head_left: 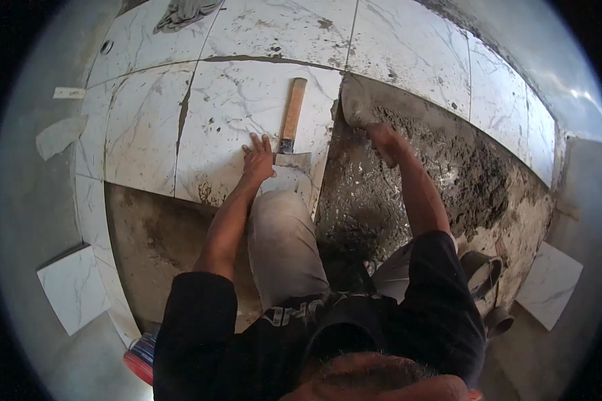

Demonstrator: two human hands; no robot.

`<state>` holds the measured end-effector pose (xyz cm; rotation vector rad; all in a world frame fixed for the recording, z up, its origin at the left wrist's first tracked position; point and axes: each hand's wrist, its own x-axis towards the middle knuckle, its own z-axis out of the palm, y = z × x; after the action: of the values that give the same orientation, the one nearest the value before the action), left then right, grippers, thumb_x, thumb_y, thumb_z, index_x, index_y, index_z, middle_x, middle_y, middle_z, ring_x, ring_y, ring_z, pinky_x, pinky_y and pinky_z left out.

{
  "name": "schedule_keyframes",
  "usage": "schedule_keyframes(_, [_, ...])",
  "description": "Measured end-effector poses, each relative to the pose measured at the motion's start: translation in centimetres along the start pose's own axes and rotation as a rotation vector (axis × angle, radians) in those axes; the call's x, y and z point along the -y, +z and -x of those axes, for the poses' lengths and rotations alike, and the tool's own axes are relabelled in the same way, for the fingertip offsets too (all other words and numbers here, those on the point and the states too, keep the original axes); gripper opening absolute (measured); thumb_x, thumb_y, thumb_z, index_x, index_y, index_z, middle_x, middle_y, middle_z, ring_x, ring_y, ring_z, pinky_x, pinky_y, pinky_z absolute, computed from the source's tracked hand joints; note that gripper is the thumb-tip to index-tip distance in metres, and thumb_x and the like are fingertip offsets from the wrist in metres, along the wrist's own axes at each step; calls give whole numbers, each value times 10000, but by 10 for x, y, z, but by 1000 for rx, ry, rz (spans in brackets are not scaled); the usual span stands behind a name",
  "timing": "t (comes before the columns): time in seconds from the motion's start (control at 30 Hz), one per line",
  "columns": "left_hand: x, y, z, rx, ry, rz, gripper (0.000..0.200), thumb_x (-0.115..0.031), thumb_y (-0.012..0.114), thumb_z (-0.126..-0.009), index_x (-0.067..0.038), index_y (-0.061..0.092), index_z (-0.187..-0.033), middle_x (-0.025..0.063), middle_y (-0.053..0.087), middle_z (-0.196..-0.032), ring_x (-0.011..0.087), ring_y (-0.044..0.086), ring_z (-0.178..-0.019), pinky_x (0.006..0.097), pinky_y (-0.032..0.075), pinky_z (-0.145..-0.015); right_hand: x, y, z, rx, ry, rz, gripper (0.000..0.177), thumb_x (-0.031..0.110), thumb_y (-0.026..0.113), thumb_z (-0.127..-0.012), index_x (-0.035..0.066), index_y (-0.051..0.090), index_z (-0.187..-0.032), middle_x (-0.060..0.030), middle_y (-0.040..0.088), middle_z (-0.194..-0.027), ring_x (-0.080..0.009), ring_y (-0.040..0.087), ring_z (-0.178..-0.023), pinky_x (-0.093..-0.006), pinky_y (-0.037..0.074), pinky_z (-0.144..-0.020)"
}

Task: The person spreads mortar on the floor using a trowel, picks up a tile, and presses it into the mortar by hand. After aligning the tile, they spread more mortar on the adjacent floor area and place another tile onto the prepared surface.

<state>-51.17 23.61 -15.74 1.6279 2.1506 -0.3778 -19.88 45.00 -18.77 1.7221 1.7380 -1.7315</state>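
My left hand [257, 158] lies flat with spread fingers on a white marble-patterned floor tile [231, 110]. Just right of it, a wooden-handled tool [292, 117] with a broad grey metal head, like a hatchet, rests on the same tile. My right hand [385, 142] is wrapped round the handle of a trowel [356, 103]. The trowel's blade is at the tile's right edge, over wet grey mortar [361, 180] spread beside that tile. My knee [281, 220] is at the tile's near edge.
Mortar-spattered tiles [408, 57] line the far side. Rougher mortar [478, 190] lies to the right. A dark round container [480, 274] stands near my right elbow. Loose tiles lie at left [73, 287] and right [548, 284]. A grey cloth [184, 13] is at the back.
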Motion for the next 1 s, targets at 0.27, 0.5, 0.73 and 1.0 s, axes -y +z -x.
schedule_keyframes(0.27, [-2, -8, 1, 57, -14, 28, 1129, -294, 796, -532, 70, 79, -1324, 401, 72, -1313, 460, 420, -1105, 547, 216, -993, -49, 50, 59, -179, -511, 665, 359, 319, 435, -846, -11, 557, -920, -233, 568, -983, -382, 558, -873, -436, 427, -765])
schedule_keyframes(0.5, [-3, -7, 2, 73, 1, 14, 1141, -321, 797, -525, 82, 84, -1319, 405, 65, -1311, 468, 320, -1180, 538, 219, -995, 1, 18, 21, -421, -164, 546, 401, 327, 411, -842, -42, 535, -937, -220, 601, -872, -382, 580, -830, -452, 468, -654])
schedule_keyframes(0.73, [-5, -8, 2, 82, 15, 24, 1144, -338, 792, -529, 103, 82, -1310, 416, 66, -1302, 488, 218, -1223, 548, 238, -980, -107, -100, 59, -452, 117, 410, 353, 314, 404, -865, -4, 558, -869, -196, 608, -837, -357, 591, -727, -448, 457, -602])
schedule_keyframes(1.0, [-6, -5, -1, 92, 28, 11, 1152, -340, 788, -535, 120, 60, -1301, 413, 82, -1300, 501, 217, -1214, 555, 250, -970, -26, -75, 82, -404, -292, 522, 355, 307, 420, -838, -15, 569, -856, -225, 596, -857, -373, 571, -816, -450, 442, -692])
